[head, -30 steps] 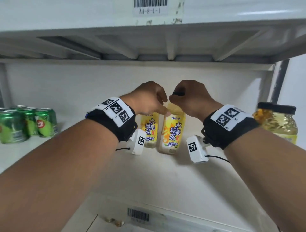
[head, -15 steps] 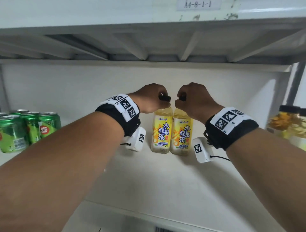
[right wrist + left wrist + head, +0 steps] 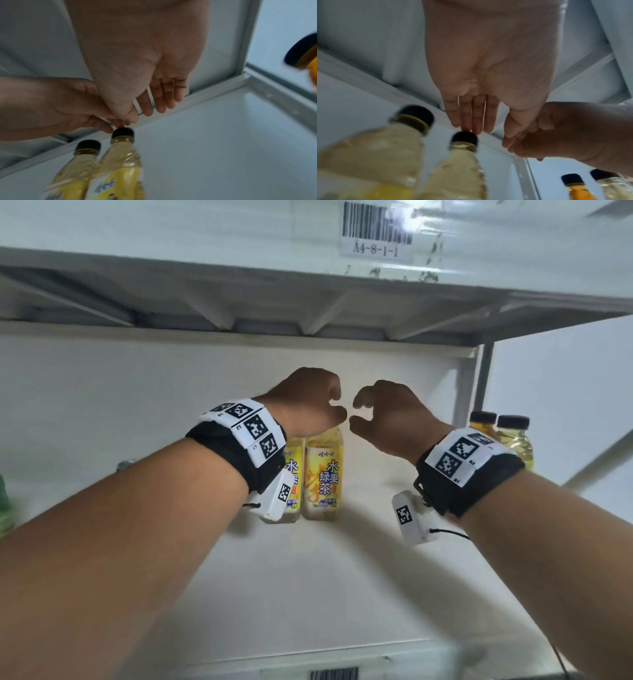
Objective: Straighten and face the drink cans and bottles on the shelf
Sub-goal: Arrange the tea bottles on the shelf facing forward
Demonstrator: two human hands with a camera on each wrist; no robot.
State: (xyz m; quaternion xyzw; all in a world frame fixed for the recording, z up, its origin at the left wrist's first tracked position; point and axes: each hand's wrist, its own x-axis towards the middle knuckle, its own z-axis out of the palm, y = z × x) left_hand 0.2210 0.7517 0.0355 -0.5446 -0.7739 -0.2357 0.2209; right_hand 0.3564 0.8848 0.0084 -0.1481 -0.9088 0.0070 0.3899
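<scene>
Two yellow-labelled tea bottles stand side by side on the white shelf. My left wrist camera partly covers the left bottle; the right bottle faces forward. Both black caps show in the wrist views. My left hand hovers over the bottle tops with relaxed fingers reaching down to the right bottle's cap; I cannot tell whether they touch it. My right hand hangs just to the right with loose fingers and holds nothing.
Two amber bottles with black caps stand at the shelf's right end beside the grey upright. A blurred green can shows at the far left edge. The upper shelf hangs low over my hands.
Both hands have let go of the bottle caps, lifted and spread. The two bottles stand close together. My view has swung right, so the green cans are nearly out of frame.
</scene>
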